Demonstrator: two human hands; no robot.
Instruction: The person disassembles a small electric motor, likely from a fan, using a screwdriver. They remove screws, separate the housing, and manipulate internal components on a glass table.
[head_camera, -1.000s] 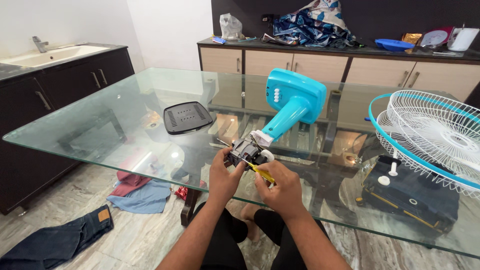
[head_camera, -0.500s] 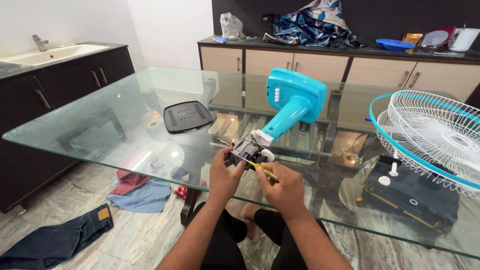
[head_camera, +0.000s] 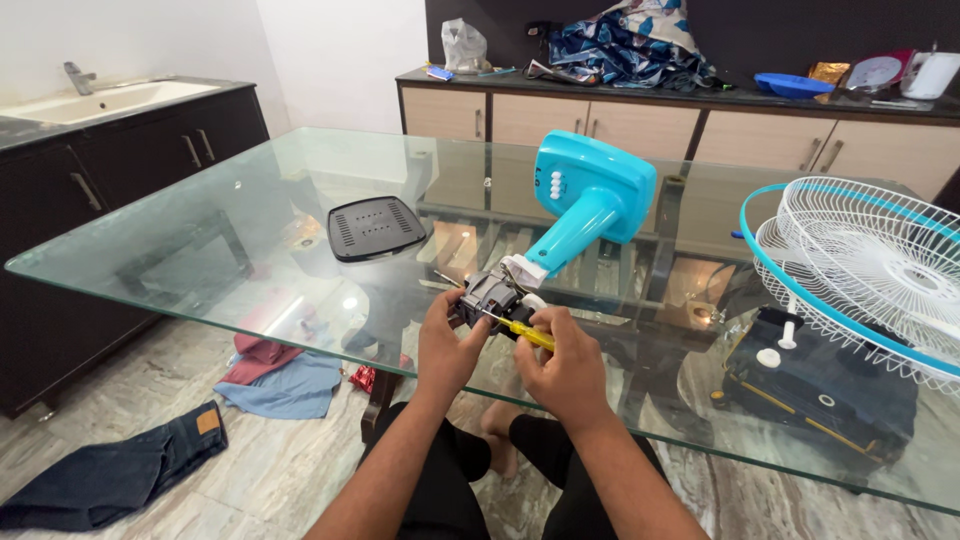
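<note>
A blue table-fan body (head_camera: 585, 205) lies tipped on the glass table (head_camera: 200, 250), its bare motor (head_camera: 492, 293) pointing at me. My left hand (head_camera: 447, 345) grips the motor from the left. My right hand (head_camera: 568, 365) is closed on a yellow-handled screwdriver (head_camera: 527, 333), whose shaft points left into the motor. Both hands sit at the table's near edge.
A dark vented cover (head_camera: 376, 227) lies on the glass to the left. White fan grilles with a blue rim (head_camera: 865, 270) rest at the right. Clothes (head_camera: 110, 470) lie on the floor under the table. A sink counter (head_camera: 100, 100) stands left, a cluttered sideboard (head_camera: 700, 120) behind.
Almost nothing differs; both hands stay on the motor and screwdriver with only slight shifts.
</note>
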